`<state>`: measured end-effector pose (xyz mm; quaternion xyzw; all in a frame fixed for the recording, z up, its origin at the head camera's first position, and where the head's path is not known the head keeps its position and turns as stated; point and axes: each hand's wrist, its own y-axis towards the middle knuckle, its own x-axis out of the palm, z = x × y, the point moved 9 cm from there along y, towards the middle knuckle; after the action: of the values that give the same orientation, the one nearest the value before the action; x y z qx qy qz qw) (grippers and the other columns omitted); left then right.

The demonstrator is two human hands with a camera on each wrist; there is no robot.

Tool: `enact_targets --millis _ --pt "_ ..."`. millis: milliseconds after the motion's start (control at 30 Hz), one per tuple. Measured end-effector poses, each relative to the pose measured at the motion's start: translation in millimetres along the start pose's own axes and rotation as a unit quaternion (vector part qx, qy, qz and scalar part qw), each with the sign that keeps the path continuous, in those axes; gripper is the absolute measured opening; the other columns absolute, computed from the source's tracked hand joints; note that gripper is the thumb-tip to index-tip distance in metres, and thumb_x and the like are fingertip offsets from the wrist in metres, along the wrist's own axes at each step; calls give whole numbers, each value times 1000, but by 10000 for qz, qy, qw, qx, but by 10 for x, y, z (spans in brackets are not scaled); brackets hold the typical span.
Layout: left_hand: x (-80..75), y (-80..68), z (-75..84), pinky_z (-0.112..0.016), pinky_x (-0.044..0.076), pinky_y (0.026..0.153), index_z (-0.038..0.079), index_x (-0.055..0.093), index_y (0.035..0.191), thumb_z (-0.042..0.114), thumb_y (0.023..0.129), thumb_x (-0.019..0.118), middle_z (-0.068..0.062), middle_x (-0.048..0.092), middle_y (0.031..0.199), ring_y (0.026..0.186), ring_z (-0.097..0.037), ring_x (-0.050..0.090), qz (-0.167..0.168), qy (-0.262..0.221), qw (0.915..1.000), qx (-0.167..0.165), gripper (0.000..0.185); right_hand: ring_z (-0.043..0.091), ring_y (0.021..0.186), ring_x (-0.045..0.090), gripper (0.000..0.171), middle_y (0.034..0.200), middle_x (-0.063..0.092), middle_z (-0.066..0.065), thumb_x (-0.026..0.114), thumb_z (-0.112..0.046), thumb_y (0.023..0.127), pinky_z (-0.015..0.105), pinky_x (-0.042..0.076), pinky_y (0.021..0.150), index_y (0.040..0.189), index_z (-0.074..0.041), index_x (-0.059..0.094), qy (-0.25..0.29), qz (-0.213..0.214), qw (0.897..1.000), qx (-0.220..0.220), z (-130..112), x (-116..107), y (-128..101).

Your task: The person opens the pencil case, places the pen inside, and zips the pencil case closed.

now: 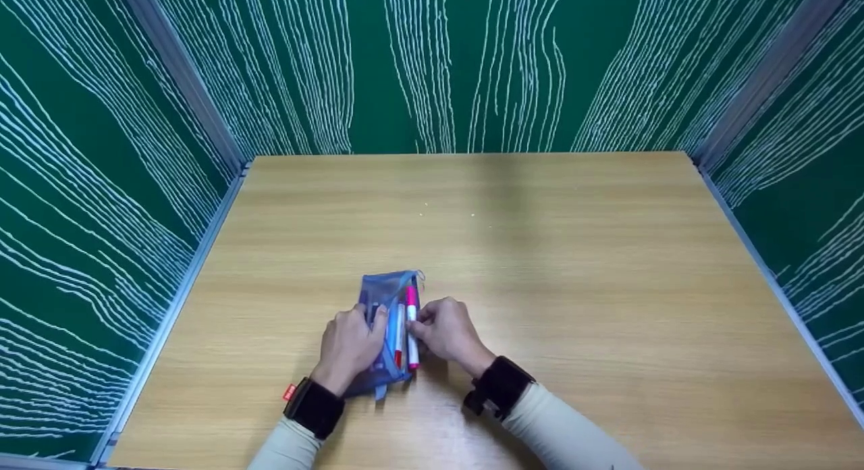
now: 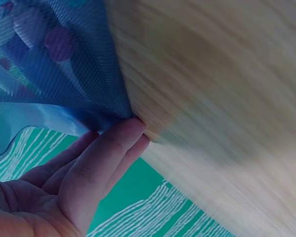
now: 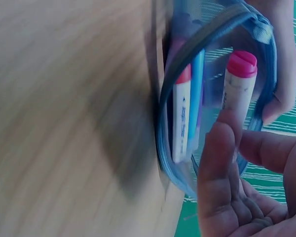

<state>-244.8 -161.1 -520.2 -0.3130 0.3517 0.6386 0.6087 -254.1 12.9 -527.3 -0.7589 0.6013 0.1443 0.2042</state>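
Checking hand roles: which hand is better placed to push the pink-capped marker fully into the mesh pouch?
Right, probably. The right hand already pinches the pink-capped marker at the mesh pouch opening, while the left hand holds the pouch steady.

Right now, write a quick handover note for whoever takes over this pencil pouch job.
Left hand holds the blue mesh pouch on the wooden table. Right hand pinches the pink-capped marker at the pouch's open zipper edge. A red-capped marker and a blue pen sit inside. Done: pouch open. Left: the pink-capped marker is only partly in; zipper still open.
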Motion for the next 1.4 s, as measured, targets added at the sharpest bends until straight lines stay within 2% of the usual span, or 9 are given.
enact_targets --millis 300,567,800,1000,1233,1400 --pt "-26 -3 22 -49 53 63 -4 69 98 43 101 52 -21 70 83 69 -34 68 170 51 9998 32 50 12 56 68 7 69 72 0 80 -10 87 26 55 50 82 -6 77 -14 165 9997 -163 -76 139 44" --pt "-27 6 16 -47 52 61 -4 69 95 42 101 52 -21 69 82 66 -31 66 157 73 9998 34 49 11 51 67 13 65 70 0 80 -9 87 26 54 48 76 -6 73 -23 144 9999 -92 -102 235 90" --pt "-10 12 10 -47 52 61 -1 67 90 42 101 52 -19 68 79 65 -31 64 155 83 9998 35 47 9 47 64 14 62 69 0 79 -12 88 24 53 47 77 -5 73 -300 178 9989 -305 -122 305 95" --pt "-16 -3 25 -49 53 63 1 67 88 42 101 52 -20 68 80 68 -35 67 188 50 9998 79 46 8 50 63 12 63 67 -2 79 -13 88 25 53 49 81 -4 75 -295 180 9987 -378 -128 313 78" --pt "-31 -8 20 -49 52 61 1 66 86 41 100 54 -20 68 78 68 -36 68 274 60 9995 121 45 6 57 62 12 67 69 -1 81 -15 86 23 53 55 81 -5 76 -546 302 9965 -551 -142 256 69" --pt "-37 -6 22 -51 52 61 -1 67 86 41 100 53 -21 69 79 70 -38 68 328 83 9993 154 46 7 57 64 10 70 71 2 80 -11 86 23 53 53 81 -4 75 -410 374 9964 -646 -142 193 43"
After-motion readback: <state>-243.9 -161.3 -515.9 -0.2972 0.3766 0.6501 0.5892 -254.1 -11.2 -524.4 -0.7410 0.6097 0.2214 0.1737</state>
